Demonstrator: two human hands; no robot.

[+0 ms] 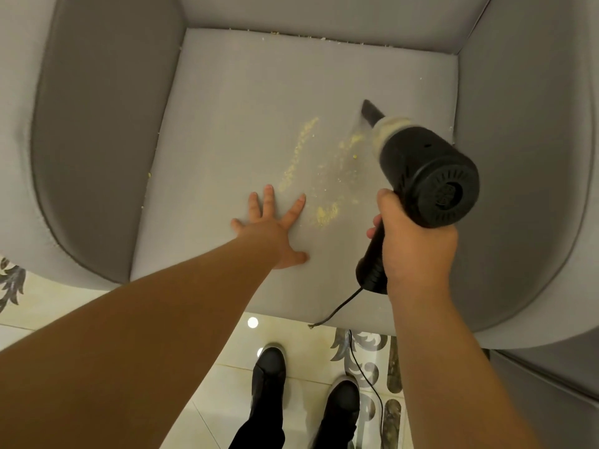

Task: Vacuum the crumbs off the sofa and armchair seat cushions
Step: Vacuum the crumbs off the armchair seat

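Head camera, looking straight down onto a grey armchair (97,140) with rounded, darker grey inner arm panels on both sides. Its pale grey seat cushion (243,108) fills the middle of the view.

The left hand (275,228) lies flat on the cushion near its front edge, palm down, fingers spread wide, holding nothing. The bare left forearm reaches in from the lower left.

The right hand (415,244) is wrapped tightly around the grip of a black handheld vacuum (428,179), held above the right side of the cushion. The vacuum's round vented rear faces the camera. Its narrow black nozzle (372,113) points away and down, with its tip at or just above the fabric; contact cannot be told. A thin black cord (343,306) hangs from the bottom of the grip over the cushion's front edge toward the floor.

Yellow crumbs (298,157) lie in a slanting streak on the cushion between the 2 hands, with a smaller pile just beside the left fingertips and scattered bits under the vacuum. More crumbs line the seam at the back of the seat.

Below the chair, 2 dark shoes (269,367) stand on glossy cream floor tiles (220,400) with a grey ornamental pattern.
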